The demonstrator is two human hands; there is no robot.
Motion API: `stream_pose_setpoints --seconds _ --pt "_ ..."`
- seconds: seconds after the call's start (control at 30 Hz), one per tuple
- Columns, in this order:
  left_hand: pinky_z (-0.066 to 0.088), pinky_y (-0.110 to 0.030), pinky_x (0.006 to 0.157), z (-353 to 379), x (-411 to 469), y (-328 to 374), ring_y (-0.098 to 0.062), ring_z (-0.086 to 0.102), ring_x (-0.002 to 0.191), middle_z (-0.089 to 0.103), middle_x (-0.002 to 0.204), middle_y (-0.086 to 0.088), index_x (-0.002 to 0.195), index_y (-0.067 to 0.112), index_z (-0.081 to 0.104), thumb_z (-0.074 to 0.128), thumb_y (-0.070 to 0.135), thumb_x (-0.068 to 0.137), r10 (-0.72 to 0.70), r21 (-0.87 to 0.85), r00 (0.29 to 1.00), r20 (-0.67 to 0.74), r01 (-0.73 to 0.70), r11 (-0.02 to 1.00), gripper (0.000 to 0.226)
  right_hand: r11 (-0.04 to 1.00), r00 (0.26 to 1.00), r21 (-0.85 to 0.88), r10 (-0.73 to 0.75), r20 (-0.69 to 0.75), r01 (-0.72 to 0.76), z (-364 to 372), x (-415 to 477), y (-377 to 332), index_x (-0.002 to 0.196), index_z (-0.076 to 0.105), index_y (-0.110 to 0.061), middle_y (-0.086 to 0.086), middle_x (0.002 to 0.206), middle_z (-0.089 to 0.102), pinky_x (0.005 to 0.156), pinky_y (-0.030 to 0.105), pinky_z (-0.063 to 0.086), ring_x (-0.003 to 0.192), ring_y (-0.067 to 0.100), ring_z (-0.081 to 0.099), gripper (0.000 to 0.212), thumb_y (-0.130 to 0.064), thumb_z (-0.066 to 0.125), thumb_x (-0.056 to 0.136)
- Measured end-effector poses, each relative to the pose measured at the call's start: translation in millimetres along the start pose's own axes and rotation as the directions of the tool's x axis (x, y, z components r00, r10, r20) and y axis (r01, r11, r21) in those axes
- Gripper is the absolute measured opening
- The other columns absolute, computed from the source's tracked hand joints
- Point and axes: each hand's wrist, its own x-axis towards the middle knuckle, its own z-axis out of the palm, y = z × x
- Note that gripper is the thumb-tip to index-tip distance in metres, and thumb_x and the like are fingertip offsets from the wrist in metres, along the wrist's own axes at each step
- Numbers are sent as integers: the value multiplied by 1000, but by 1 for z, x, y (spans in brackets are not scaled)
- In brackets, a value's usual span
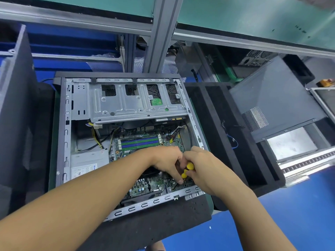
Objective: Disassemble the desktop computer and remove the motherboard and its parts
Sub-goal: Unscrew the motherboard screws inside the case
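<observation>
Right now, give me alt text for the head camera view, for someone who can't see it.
The left hand and right hand grip a yellow-handled screwdriver over the motherboard inside an open computer case lying on its side. A silver power supply sits at the case's left, and a grey panel sits off to the right.

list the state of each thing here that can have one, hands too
grey metal computer case: on its side, open
dark grey perforated side panel: off, propped to the right
green motherboard: inside the case
silver drive cage: mounted
silver power supply box: in the case
yellow-handled screwdriver: held, tip down at the board
right hand: grips the handle
left hand: fingers curled on the screwdriver
</observation>
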Motion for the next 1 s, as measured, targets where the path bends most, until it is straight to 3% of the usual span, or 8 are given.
stream_pose_setpoints --seconds 0.17,0.27,0.37,0.47,0.6,0.83,0.93,1.0 --pt "53 -35 69 6 4 0 -17 63 79 67 82 5 85 27 67 84 53 67 21 23 1000 0 -21 1000 36 995 999 93 27 -43 -22 2 1 0 108 56 -27 -9 99 46 74 32 45 89 17 52 22 -32 69 90" --pt "45 -21 57 7 2 -1 0 56 66 62 74 10 83 25 61 86 52 65 37 25 998 -42 -36 999 41 989 985 54 145 -97 -140 6 3 -2 100 48 -23 -5 89 51 59 32 37 81 20 52 31 -47 65 90" --pt "35 -13 48 6 1 -1 5 53 61 60 68 13 74 28 55 87 51 63 17 45 999 -38 -15 999 41 989 979 31 150 -138 -148 12 4 -2 93 47 -20 -4 82 49 54 30 34 77 22 52 25 -41 62 95" --pt "41 -14 53 3 1 0 1 57 62 67 72 11 76 28 63 87 47 67 7 3 1000 -18 -7 1000 32 997 991 24 72 -113 -70 9 1 0 101 55 -22 -9 91 43 66 29 40 84 16 47 11 -25 62 94" --pt "38 -9 53 1 1 -1 6 56 58 65 65 24 67 34 64 87 40 70 10 -31 1000 -7 -10 999 24 999 998 5 37 -55 -37 5 -1 4 105 59 -24 -9 95 39 66 25 34 82 16 45 24 -6 60 90" --pt "36 -15 48 6 2 0 1 53 58 61 67 12 70 29 59 87 46 65 20 7 999 -38 -20 1000 34 985 977 89 160 -140 -149 11 3 2 97 56 -23 -4 93 52 64 29 38 86 17 52 22 -44 62 93" --pt "38 -11 48 5 0 1 5 54 59 60 67 15 67 32 53 88 46 65 5 9 1000 -31 -5 1000 37 985 974 75 166 -151 -156 12 6 -1 95 56 -21 -4 90 51 58 28 35 81 18 52 18 -38 63 94" --pt "40 -11 50 3 0 3 5 55 60 61 67 13 68 30 56 88 45 66 0 10 1000 -3 0 1000 36 993 987 52 114 -116 -109 10 6 -1 100 60 -23 -6 96 48 68 28 40 86 16 49 10 -30 64 94"
